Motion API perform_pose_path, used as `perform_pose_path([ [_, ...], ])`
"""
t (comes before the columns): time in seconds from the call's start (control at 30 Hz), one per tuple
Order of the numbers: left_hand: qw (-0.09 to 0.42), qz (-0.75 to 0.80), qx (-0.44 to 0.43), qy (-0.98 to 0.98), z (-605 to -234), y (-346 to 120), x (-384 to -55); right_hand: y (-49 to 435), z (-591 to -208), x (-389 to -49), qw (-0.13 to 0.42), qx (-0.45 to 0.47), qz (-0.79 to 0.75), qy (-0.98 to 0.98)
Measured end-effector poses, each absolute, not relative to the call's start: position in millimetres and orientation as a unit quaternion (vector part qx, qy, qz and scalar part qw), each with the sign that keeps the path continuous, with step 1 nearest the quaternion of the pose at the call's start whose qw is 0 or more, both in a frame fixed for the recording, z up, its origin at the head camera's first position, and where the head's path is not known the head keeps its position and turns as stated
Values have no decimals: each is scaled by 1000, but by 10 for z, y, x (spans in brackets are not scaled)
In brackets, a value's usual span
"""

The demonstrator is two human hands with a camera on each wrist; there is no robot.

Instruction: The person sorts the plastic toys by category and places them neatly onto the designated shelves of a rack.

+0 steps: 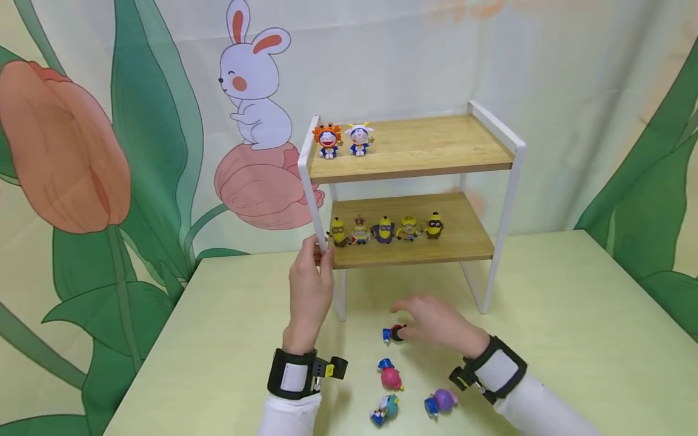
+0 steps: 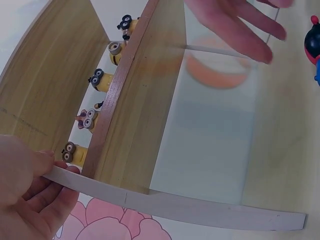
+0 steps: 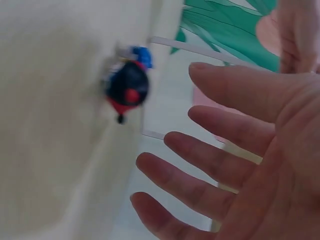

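My left hand grips the white left post of a two-tier wooden shelf, thumb in front and fingers behind. Over the table, my right hand reaches in beside a small lying figurine with a blue end and a black-and-red head. In the right wrist view the fingers are spread and apart from this figurine. Nearer the front lie a pink figurine, a teal-and-white figurine and a purple figurine.
Two figurines, one with an orange crab hood and one with a white horned hood, stand at the upper tier's left. Several yellow minion figurines line the lower tier. A printed curtain hangs behind the table.
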State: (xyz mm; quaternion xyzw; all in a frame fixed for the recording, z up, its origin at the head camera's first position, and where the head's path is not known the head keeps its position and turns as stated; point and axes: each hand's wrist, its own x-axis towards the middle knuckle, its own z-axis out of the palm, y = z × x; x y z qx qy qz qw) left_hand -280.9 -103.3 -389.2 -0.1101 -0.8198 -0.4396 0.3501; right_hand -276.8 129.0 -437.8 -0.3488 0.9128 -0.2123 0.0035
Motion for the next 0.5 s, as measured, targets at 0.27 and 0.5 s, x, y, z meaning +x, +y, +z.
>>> perform_pose_path([
  [0.27, 345, -440, -108, -822, -3899, -1045, -2776, 1228, -4536, -2755, 50, -347, -193, 917],
  [0.5, 352, -436, -113, -820, -3879, -1047, -2786, 1220, -4568, -2739, 48, -357, -170, 917],
])
